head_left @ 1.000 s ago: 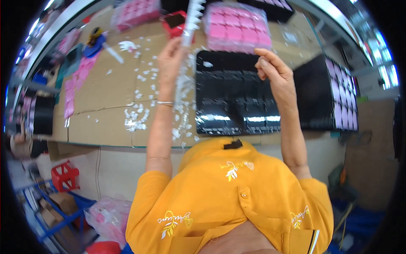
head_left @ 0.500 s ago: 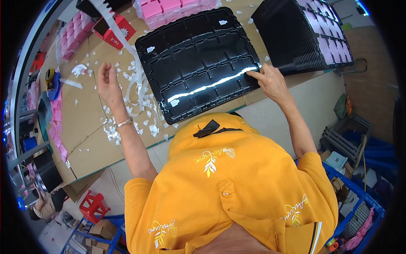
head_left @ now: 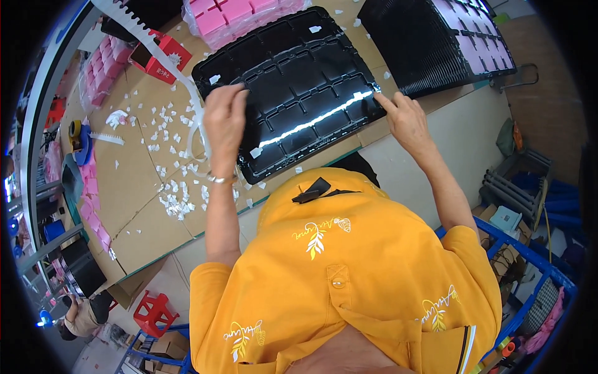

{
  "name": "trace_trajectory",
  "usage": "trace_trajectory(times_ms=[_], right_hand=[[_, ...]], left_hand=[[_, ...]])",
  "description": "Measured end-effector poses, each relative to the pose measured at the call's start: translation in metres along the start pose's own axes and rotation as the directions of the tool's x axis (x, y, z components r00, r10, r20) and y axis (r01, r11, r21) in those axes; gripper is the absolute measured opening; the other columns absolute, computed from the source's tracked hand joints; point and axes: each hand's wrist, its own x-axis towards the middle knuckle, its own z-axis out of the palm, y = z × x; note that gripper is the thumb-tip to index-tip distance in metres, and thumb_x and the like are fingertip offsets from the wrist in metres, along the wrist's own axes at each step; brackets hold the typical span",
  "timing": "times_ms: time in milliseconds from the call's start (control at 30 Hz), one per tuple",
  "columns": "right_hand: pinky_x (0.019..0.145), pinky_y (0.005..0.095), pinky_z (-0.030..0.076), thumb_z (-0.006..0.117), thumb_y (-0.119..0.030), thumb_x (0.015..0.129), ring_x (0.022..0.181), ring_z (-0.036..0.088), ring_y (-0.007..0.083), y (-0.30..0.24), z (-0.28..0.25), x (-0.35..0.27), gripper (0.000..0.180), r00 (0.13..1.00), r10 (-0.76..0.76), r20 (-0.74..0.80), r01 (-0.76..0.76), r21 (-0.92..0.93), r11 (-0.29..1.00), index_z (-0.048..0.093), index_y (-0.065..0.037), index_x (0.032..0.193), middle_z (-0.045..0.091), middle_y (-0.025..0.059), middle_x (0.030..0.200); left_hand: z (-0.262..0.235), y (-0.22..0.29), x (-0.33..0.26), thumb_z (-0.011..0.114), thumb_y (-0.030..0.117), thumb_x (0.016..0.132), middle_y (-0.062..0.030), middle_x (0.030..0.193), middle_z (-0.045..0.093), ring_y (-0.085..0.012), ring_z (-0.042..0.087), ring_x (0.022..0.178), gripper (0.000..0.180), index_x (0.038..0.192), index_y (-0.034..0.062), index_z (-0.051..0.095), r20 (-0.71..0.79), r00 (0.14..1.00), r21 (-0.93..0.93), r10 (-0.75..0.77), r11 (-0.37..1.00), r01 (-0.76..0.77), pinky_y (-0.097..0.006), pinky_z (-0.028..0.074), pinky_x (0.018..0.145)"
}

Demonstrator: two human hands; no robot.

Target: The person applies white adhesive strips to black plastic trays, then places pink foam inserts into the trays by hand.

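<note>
A black molded plastic tray point(head_left: 311, 68) lies at a slant on the cardboard-covered table, a bright streak of light reflecting across it. Small white paper tabs show on it, one point(head_left: 256, 152) near its lower left corner and another point(head_left: 315, 29) near the far edge. Over the tray's left side is my left hand point(head_left: 225, 121), its fingers bent and pressed together; whatever may be between the fingertips is hidden. At the right edge, my right hand point(head_left: 408, 121) touches the tray with a stretched finger, the other fingers apart from it.
A tall stack of black trays point(head_left: 405, 50) stands at the far right. Pink foam blocks point(head_left: 227, 15) in clear plastic lie beyond the tray. Scattered white paper bits point(head_left: 177, 199), a notched white strip point(head_left: 162, 56) and a red box point(head_left: 163, 57) are to the left.
My left hand has moved right, from above the paper bits to over the tray's left side. My right hand has shifted slightly along the tray's right edge.
</note>
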Motion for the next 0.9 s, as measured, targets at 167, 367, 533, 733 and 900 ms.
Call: trace_trajectory(times_ms=[167, 367, 533, 733, 900], right_hand=[[0.068, 0.0373, 0.040, 0.054, 0.001, 0.081, 0.078, 0.052, 0.0238, 0.004, 0.011, 0.012, 0.047, 0.994, -0.051, -0.092, 0.055, 0.042, 0.998, 0.064, -0.019, 0.122, 0.046, 0.0077, 0.081], [0.068, 0.0385, 0.042, 0.056, 0.001, 0.080, 0.077, 0.054, 0.0270, 0.029, 0.000, 0.032, 0.043, 0.985, 0.038, -0.167, 0.004, 0.250, 0.968, 0.062, -0.013, 0.120, 0.048, 0.0098, 0.084], [0.067, 0.0414, 0.049, 0.059, -0.004, 0.084, 0.073, 0.059, 0.0327, 0.062, 0.037, 0.037, 0.034, 0.969, 0.133, -0.206, -0.053, 0.357, 0.933, 0.060, -0.008, 0.118, 0.055, 0.0136, 0.087], [0.076, 0.0444, 0.052, 0.055, -0.007, 0.090, 0.085, 0.063, 0.0370, 0.090, 0.103, 0.028, 0.028, 0.939, 0.319, -0.128, -0.207, 0.529, 0.823, 0.059, -0.005, 0.117, 0.063, 0.0154, 0.099], [0.077, 0.0439, 0.051, 0.054, -0.008, 0.091, 0.087, 0.064, 0.0360, 0.098, 0.151, 0.010, 0.025, 0.915, 0.391, -0.099, -0.262, 0.591, 0.763, 0.060, -0.006, 0.115, 0.064, 0.0140, 0.100]], left_hand=[[0.063, 0.036, 0.022, 0.068, 0.008, 0.082, -0.0097, 0.086, 0.065, -0.0285, 0.062, 0.081, 0.007, 0.087, 0.0040, 0.069, 0.099, 0.987, -0.068, 0.126, 0.991, -0.119, -0.036, 0.050, 0.073], [0.123, 0.033, 0.057, 0.067, 0.013, 0.082, -0.0120, 0.085, 0.063, -0.0310, 0.062, 0.083, 0.009, 0.086, 0.0047, 0.069, 0.167, 0.986, 0.097, 0.029, 0.994, -0.046, -0.041, 0.051, 0.073], [0.184, 0.024, 0.102, 0.065, 0.018, 0.083, -0.0125, 0.085, 0.066, -0.0303, 0.065, 0.083, 0.014, 0.086, 0.0070, 0.072, 0.219, 0.976, 0.278, -0.010, 0.959, -0.052, -0.042, 0.052, 0.072], [0.227, 0.015, 0.121, 0.068, 0.020, 0.080, -0.0170, 0.079, 0.066, -0.0344, 0.066, 0.076, 0.018, 0.077, 0.0031, 0.070, 0.335, 0.941, 0.435, -0.054, 0.894, -0.104, -0.045, 0.054, 0.067], [0.234, 0.025, 0.128, 0.068, 0.022, 0.079, -0.0181, 0.078, 0.067, -0.0352, 0.067, 0.074, 0.020, 0.077, 0.0015, 0.069, 0.385, 0.915, 0.520, -0.123, 0.847, -0.105, -0.045, 0.054, 0.066]])
